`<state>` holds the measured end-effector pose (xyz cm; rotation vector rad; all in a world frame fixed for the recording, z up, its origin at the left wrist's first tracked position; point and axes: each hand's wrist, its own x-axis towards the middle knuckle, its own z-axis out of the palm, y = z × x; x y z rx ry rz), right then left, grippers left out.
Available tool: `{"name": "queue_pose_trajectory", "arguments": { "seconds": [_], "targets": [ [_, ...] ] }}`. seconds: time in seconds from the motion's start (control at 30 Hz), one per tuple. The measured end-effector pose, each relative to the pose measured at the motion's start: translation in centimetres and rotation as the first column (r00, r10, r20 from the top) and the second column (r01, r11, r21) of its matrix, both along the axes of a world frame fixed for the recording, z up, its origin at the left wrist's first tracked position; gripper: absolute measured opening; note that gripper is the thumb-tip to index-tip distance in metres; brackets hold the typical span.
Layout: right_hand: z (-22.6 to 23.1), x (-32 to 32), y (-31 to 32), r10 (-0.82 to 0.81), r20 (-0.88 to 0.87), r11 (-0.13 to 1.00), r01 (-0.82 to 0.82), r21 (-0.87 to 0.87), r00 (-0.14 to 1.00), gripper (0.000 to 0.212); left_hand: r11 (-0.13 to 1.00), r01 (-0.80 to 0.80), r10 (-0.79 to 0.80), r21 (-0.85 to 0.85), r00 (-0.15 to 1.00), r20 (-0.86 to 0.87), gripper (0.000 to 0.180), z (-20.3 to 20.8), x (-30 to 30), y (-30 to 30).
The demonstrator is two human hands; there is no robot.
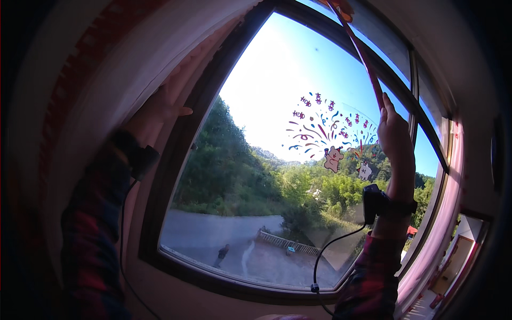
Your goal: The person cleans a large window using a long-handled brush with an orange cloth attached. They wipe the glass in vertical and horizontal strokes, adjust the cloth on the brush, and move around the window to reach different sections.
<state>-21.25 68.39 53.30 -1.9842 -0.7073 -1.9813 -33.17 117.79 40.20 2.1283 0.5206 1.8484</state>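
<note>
Glass pane (pixel 266 176) spreads between the two hands I follow from a distance, its middle leaving wide room between them. Its dark frame (pixel 160 197) slants in my fisheye view. The left hand (pixel 160 109) is beside the frame's left side, near a pinkish strip (pixel 184 69); one digit juts toward the frame, the rest sink into shadow, and I cannot tell how far the hand is open or whether it has hold of anything. On the other side, the right hand (pixel 393 128) is curled around the lower end of a red stick (pixel 362 50), close to the frame's upper-right edge. The stick slants up and left to an orange piece (pixel 343 9) at the top of my view. For writing, I see red characters (pixel 318 98) among colourful streaks, above two pale cartoon animals (pixel 333 159)
</note>
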Motion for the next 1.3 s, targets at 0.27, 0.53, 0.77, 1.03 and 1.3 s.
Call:
{"name": "queue_pose_trajectory", "arguments": {
  "seconds": [0.27,0.53,0.77,1.03,1.3],
  "targets": [
    [-10.8,0.0,-10.1,-0.164,-0.020,0.985,0.165,0.051,0.986,0.043,0.998,-0.039,0.038,-0.046,0.999,-0.033,0.123,0.4,-0.9,-1.1],
    [-8.5,2.5,-7.2,-0.119,-0.104,0.991,0.125,0.053,0.987,0.045,0.977,-0.159,0.169,0.143,0.984,-0.054,0.130,0.3,-0.7,-1.2],
    [1.5,1.9,1.7,-0.075,0.004,0.997,0.075,0.010,0.997,0.047,0.925,-0.269,0.301,0.269,0.950,-0.085,0.145,-1.5,-0.1,-0.8],
    [11.6,-5.6,11.2,-0.077,-0.170,0.983,0.103,0.149,0.983,0.042,0.831,0.015,-0.107,0.555,0.985,0.135,0.119,0.4,-1.1,2.5],
    [16.2,-8.8,20.5,-0.080,-0.074,0.970,0.095,0.224,0.994,0.036,0.833,0.491,-0.530,0.256,0.840,0.115,0.090,1.1,-8.4,4.0]
  ]
}}
